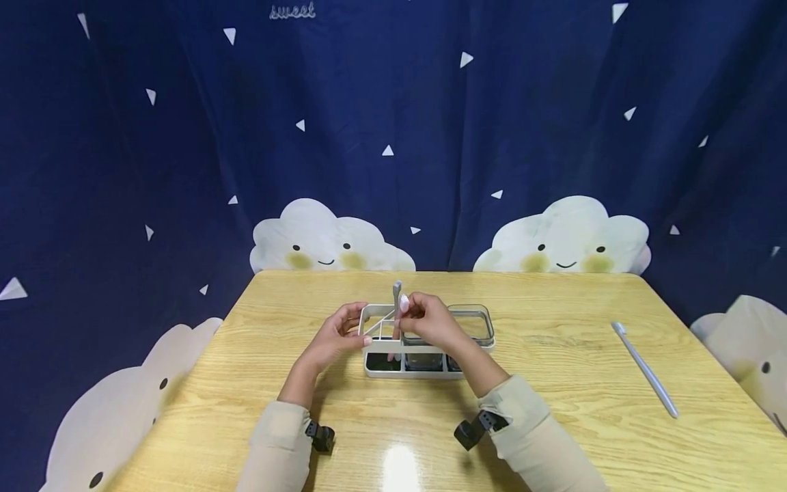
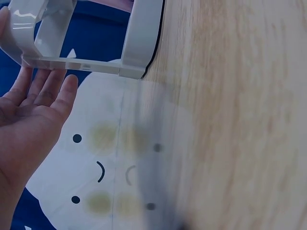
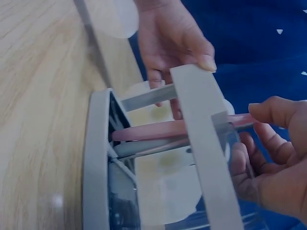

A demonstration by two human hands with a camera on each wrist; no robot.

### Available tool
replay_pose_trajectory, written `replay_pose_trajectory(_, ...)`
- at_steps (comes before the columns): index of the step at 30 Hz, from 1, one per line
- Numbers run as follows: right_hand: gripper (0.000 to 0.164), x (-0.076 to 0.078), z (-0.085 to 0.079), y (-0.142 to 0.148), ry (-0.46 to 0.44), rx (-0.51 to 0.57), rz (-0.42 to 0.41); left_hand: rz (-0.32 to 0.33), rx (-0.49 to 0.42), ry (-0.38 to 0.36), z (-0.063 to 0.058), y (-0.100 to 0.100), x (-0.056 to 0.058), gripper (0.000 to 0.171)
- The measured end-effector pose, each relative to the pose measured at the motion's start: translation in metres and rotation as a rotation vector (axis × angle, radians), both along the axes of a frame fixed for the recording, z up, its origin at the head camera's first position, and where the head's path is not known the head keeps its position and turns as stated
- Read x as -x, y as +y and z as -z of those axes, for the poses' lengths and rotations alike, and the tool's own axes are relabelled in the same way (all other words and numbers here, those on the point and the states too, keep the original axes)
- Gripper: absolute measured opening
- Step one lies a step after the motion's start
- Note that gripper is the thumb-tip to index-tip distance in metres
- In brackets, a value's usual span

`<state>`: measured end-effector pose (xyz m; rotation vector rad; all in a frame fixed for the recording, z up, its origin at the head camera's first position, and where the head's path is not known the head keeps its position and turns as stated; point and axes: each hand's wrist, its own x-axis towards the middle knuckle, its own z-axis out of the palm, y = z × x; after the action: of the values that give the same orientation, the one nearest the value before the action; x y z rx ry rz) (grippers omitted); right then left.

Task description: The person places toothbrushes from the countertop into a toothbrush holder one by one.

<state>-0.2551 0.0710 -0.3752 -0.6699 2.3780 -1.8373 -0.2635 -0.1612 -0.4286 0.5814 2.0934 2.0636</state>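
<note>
A white toothbrush holder (image 1: 384,346) with an open upper frame and a dark-lined base stands on the table. My left hand (image 1: 332,338) grips its left end, thumb on the front of the upper rim and fingers behind. Pinched in my right hand (image 1: 433,321) is a pink toothbrush (image 3: 148,130), its head up and its handle passing down through the upper frame. In the right wrist view the handle's lower end is at the base. A grey toothbrush (image 1: 397,292) stands in the holder right beside it.
A clear cup (image 1: 424,362) sits in the holder's middle, partly hidden by my right hand. Another grey-blue toothbrush (image 1: 645,370) lies on the wooden table (image 1: 553,307) at the right. Behind the table hangs a dark blue curtain (image 1: 393,89) with white clouds.
</note>
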Motion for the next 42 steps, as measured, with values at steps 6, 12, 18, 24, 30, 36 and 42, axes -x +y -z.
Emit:
replay_pose_trajectory(6, 0.012, -0.006, 0.000, 0.010, 0.009, 0.000, 0.031, -0.009, 0.005, -0.018, 0.002, 0.000, 0.000, 0.067)
replay_pose_trajectory(12, 0.014, -0.009, -0.004, 0.021, 0.008, 0.031, 0.030, -0.007, 0.023, -0.033, -0.002, 0.000, 0.000, 0.068)
replay_pose_trajectory(18, 0.020, -0.013, -0.011, 0.032, 0.003, 0.040, 0.032, -0.011, 0.018, -0.034, -0.004, 0.001, -0.002, 0.068)
replay_pose_trajectory(24, 0.023, -0.017, -0.016, 0.045, 0.014, 0.043, -0.027, -0.026, 0.018, -0.011, 0.003, 0.001, 0.000, 0.066)
replay_pose_trajectory(30, 0.023, -0.017, -0.016, 0.057, 0.047, 0.028, -0.105, -0.020, 0.007, 0.002, 0.003, 0.001, 0.001, 0.066)
replay_pose_trajectory(36, 0.029, -0.016, -0.013, 0.071, 0.064, 0.048, -0.143, -0.013, 0.003, -0.014, 0.001, 0.002, 0.000, 0.066)
replay_pose_trajectory(42, 0.031, -0.015, -0.011, 0.085, 0.077, 0.068, -0.142, -0.014, -0.019, -0.015, 0.002, 0.002, 0.000, 0.066)
